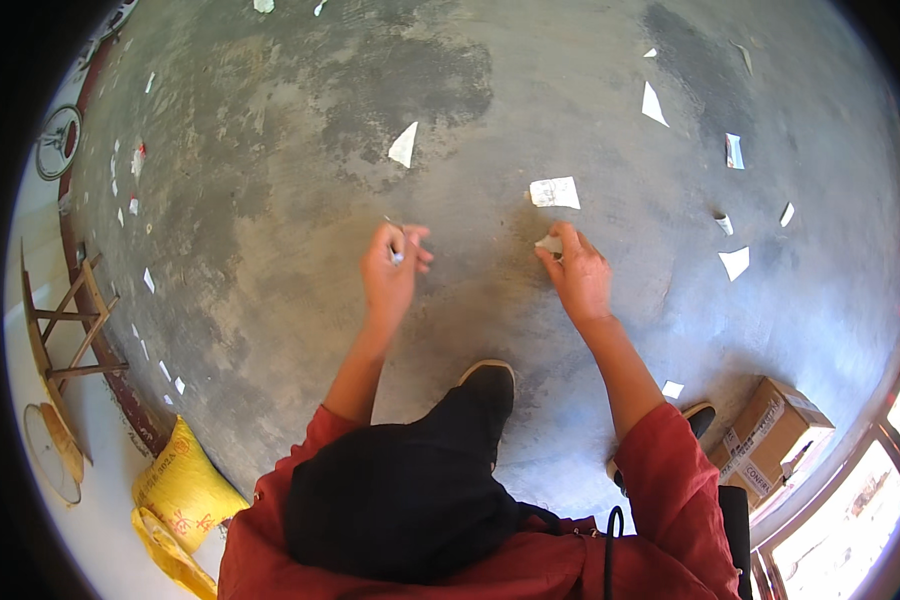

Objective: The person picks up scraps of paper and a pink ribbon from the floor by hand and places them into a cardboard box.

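My left hand [395,262] is held over the grey concrete floor, its fingers partly curled around a small whitish scrap; the hand is slightly blurred. To its right, my right hand [579,271] pinches a small pale piece [549,244] between thumb and forefinger. Just beyond my right hand lies a white paper scrap with markings [556,193]. A pointed white scrap [404,145] lies on the floor beyond my left hand. Farther right are a long triangular scrap [653,105], a blue and white piece [734,151] and another white scrap [735,263].
A taped cardboard box [767,442] stands at the lower right, near one of my shoes. My other dark shoe [493,379] is between my arms. At the left wall are a wooden folding frame [71,315] and a yellow woven sack [184,480]. Several small scraps dot the left floor.
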A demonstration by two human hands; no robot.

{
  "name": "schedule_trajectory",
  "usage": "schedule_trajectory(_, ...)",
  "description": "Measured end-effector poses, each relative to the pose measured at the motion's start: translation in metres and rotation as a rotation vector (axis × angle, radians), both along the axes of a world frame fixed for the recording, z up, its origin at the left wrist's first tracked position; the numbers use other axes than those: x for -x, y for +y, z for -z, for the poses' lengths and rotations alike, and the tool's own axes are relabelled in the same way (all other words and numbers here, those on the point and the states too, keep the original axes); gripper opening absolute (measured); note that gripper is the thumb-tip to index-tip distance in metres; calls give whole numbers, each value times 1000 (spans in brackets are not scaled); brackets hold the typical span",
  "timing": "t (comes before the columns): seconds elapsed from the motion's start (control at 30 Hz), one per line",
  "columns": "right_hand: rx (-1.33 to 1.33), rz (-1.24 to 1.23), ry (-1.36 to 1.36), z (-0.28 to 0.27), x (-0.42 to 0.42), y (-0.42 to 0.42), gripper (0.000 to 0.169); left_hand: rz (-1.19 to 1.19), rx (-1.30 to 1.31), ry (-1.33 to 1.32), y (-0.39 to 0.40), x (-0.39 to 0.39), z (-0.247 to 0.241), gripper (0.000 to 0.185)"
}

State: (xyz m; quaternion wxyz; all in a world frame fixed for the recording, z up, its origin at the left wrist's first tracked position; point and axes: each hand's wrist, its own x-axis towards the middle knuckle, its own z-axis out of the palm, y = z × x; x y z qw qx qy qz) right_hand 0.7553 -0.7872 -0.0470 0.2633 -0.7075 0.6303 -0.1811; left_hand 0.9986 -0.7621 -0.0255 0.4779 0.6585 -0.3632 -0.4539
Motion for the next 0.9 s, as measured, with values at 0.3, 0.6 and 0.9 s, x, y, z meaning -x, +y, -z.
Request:
schedule_trajectory(0.3,45,-107,196,8,-2,0,19,173,27,-846,-96,-44,15,32)
schedule_trajectory(0.6,96,-27,71,10,-5,-3,19,234,192,-951,-109,-58,52,17)
schedule_trajectory(0.9,-65,735,-44,-15,109,132,24,469,-109,-43,1,29,-4,11)
